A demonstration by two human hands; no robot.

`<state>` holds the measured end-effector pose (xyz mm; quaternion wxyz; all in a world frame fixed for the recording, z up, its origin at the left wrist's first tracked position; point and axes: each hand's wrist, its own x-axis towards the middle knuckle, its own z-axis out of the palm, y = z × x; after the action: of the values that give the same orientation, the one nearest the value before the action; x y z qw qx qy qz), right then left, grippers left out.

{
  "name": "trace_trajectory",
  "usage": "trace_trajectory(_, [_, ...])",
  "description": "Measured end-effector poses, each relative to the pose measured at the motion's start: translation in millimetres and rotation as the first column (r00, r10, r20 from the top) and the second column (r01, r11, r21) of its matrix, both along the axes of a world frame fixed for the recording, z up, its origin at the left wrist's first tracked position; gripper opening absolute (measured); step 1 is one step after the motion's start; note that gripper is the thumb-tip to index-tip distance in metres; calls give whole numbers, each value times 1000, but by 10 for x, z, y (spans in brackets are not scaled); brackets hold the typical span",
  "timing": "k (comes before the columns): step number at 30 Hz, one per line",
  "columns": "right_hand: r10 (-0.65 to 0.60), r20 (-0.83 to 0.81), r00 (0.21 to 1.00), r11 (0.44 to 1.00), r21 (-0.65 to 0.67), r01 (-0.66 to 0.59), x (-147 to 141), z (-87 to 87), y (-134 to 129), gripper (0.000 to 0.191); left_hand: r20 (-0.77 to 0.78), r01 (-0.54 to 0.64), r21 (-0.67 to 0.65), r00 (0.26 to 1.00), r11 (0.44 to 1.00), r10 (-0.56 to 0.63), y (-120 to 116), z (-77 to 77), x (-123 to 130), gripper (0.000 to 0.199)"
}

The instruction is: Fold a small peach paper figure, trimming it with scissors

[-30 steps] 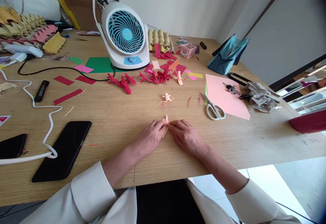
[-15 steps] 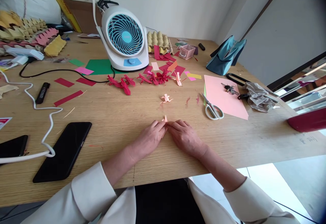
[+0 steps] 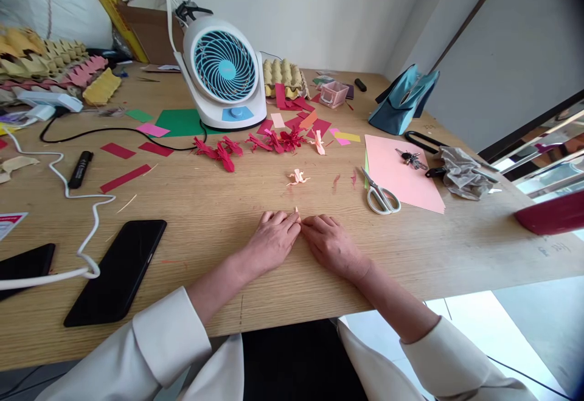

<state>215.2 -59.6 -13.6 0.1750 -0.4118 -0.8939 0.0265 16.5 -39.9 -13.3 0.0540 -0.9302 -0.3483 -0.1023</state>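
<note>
A small pink see-through box (image 3: 333,95) stands open toward the back of the table (image 3: 205,206); what it holds, if anything, is too small to tell. A teal bag (image 3: 396,108) stands to its right, its contents hidden. Behind the fan (image 3: 225,69), an egg carton (image 3: 283,74) shows rows of raised cups, with strips of red paper (image 3: 280,94) lying against its front. At the far left, a brown cardboard box (image 3: 152,36) has something white showing at its top.

The folded paper (image 3: 297,212) is pale pink and small, with one narrow point sticking up past the fingers; the rest is covered. It is on the table near the front edge, between the two hands. The left hand (image 3: 272,244) lays its fingertips over it, knuckles bent; whether the thumb grips from underneath is hidden. The right hand (image 3: 335,249) pinches its right side, fingers curled close together.

Just beyond the hands sits a pale pink paper figure (image 3: 298,177) with thin, spread limbs. Farther back are red paper figures (image 3: 221,153) and another pale one (image 3: 318,143). Scissors (image 3: 383,199) lie slightly open at the right, beside pink sheets (image 3: 401,182) that bear keys (image 3: 413,159).
</note>
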Motion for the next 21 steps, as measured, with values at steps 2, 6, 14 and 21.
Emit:
trace_trajectory(2, [4,-5,1000,1000,-4,-4,-1,3,0,28,30,0,-9,1000,1000,0,18,-16,10,27])
trace_trajectory(6, [10,-10,1000,1000,-12,-10,-1,4,0,26,99,10,-24,995,1000,-8,75,-40,19,28])
trace_trajectory(14, [47,-18,999,999,15,-47,12,-19,14,30,228,35,-159,974,987,2,141,-58,-66,38])
trace_trajectory(21, [48,-29,998,999,8,-47,18,-21,25,28,387,128,-272,922,954,-13,202,-65,-215,54])
